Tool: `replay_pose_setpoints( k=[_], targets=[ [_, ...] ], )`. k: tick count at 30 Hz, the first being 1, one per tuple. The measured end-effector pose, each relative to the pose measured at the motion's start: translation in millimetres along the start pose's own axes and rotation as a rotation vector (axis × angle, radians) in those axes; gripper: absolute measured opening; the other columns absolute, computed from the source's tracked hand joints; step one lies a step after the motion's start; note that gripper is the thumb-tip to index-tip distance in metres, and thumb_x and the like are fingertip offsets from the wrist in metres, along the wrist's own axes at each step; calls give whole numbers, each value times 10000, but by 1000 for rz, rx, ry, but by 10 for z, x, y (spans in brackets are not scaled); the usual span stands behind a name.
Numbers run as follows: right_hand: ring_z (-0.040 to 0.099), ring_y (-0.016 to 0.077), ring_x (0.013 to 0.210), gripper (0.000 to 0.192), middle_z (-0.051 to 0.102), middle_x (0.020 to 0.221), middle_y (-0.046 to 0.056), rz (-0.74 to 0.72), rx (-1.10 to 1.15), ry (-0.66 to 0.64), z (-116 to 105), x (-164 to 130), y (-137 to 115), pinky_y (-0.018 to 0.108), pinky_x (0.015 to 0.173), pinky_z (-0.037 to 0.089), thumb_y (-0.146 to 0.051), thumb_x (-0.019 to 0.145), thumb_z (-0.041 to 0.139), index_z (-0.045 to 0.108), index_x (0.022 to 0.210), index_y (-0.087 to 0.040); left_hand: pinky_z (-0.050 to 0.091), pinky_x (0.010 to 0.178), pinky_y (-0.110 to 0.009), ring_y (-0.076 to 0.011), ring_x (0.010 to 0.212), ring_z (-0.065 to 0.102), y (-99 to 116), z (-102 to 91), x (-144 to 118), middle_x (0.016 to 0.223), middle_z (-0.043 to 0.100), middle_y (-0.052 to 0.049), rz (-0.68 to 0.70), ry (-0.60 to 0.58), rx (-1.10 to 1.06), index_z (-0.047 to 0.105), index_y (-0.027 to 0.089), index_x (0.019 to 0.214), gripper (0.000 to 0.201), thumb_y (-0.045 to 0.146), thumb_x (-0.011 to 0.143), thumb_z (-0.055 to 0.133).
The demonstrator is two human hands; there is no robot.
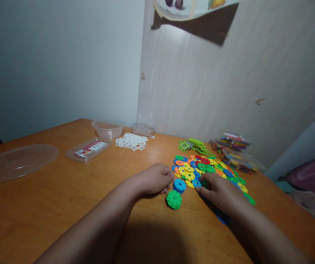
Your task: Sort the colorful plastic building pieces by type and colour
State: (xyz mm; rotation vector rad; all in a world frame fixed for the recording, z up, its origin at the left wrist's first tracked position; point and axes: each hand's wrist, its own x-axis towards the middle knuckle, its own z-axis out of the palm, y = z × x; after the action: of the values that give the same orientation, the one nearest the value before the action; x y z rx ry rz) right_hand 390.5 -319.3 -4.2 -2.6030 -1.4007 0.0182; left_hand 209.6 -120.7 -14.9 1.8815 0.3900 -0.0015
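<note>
My left hand [159,179] is closed in a loose fist on the table, just left of a small stack of blue notched discs [179,186]. Its curled fingers hide whatever may be inside. Nearer to me lies a stack of green notched discs [174,200]. At the near edge of a colourful pile of flower-shaped plastic discs [189,176] is my right hand [215,189]. Its thumb and fingers curl round a dark green disc [206,183], partly hidden by the hand. The fingertips also reach a blue disc [196,183] of the pile.
Behind the pile lie lime-green lattice pieces [196,145]. Clear containers with colourful pieces [236,156] stand at the right. White square pieces [132,141], a clear tub [107,130], a clear box [143,129], a labelled lid [88,150] and an oval lid [17,163] occupy the left side.
</note>
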Motion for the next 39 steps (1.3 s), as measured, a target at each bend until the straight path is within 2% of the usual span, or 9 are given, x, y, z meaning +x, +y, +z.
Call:
replay_pose_setpoints(
  k=[3, 13, 17, 22, 24, 27, 32, 35, 39],
  targets=[
    [633, 223, 825, 301, 689, 1018, 60, 6, -74, 0, -15, -19, -67, 288, 617, 346, -509, 856, 584, 648, 1004, -255, 359, 492, -226, -115, 544, 488, 28, -8, -25, 667, 596, -8, 2, -8, 15, 633, 147, 891, 228, 227, 733, 489],
    [644, 227, 806, 296, 702, 927, 72, -80, -219, -6, -29, -61, -148, 296, 611, 306, -448, 939, 470, 652, 864, -227, 378, 521, -224, -117, 586, 514, 33, -8, -33, 678, 602, -5, -13, -13, 20, 655, 142, 888, 251, 226, 696, 517],
    [635, 211, 763, 307, 697, 870, 60, -107, -278, 61, -31, -61, -147, 302, 583, 267, -379, 967, 413, 642, 828, -229, 369, 510, -220, -113, 572, 512, 31, 6, -43, 669, 595, -2, -31, 7, 14, 652, 142, 921, 266, 240, 710, 523],
    [589, 206, 714, 283, 679, 841, 68, -1, -256, 167, -43, -27, -53, 308, 561, 244, -392, 939, 446, 630, 803, -227, 375, 506, -219, -114, 562, 514, 32, 11, -29, 649, 588, 2, -31, 5, 6, 651, 145, 921, 257, 232, 706, 540],
    [572, 206, 709, 261, 666, 812, 65, 51, -124, 214, -43, -14, -24, 301, 565, 271, -398, 911, 478, 619, 778, -224, 396, 522, -220, -118, 581, 530, 37, 11, -21, 649, 590, -1, -26, -4, 9, 656, 146, 891, 233, 233, 702, 552],
    [529, 177, 647, 259, 592, 681, 25, 88, 323, 188, 0, -12, -51, 279, 556, 313, -396, 884, 494, 575, 715, -218, 410, 532, -222, -118, 585, 533, 39, 13, -17, 646, 588, -1, -17, -9, 17, 665, 148, 873, 221, 231, 706, 547],
    [321, 97, 476, 256, 396, 543, -60, 167, 975, -100, 154, -52, -274, 248, 458, 192, -415, 848, 555, 501, 695, -216, 409, 534, -223, -114, 576, 523, 34, 14, -15, 647, 581, -7, 8, -27, 34, 685, 144, 886, 244, 231, 732, 517],
    [283, 79, 450, 237, 408, 526, -70, 194, 1103, -201, 218, -64, -409, 245, 446, 155, -395, 834, 576, 504, 702, -211, 432, 557, -228, -117, 605, 537, 40, 14, -9, 687, 600, -20, 16, -40, 39, 683, 143, 852, 217, 236, 736, 525],
    [252, 70, 429, 297, 397, 512, -77, 202, 1079, -242, 213, -54, -462, 245, 433, 130, -435, 826, 603, 470, 674, -218, 422, 544, -222, -113, 602, 529, 38, 15, -4, 693, 604, -20, 13, -41, 32, 679, 148, 828, 209, 238, 738, 513]
  ],
)
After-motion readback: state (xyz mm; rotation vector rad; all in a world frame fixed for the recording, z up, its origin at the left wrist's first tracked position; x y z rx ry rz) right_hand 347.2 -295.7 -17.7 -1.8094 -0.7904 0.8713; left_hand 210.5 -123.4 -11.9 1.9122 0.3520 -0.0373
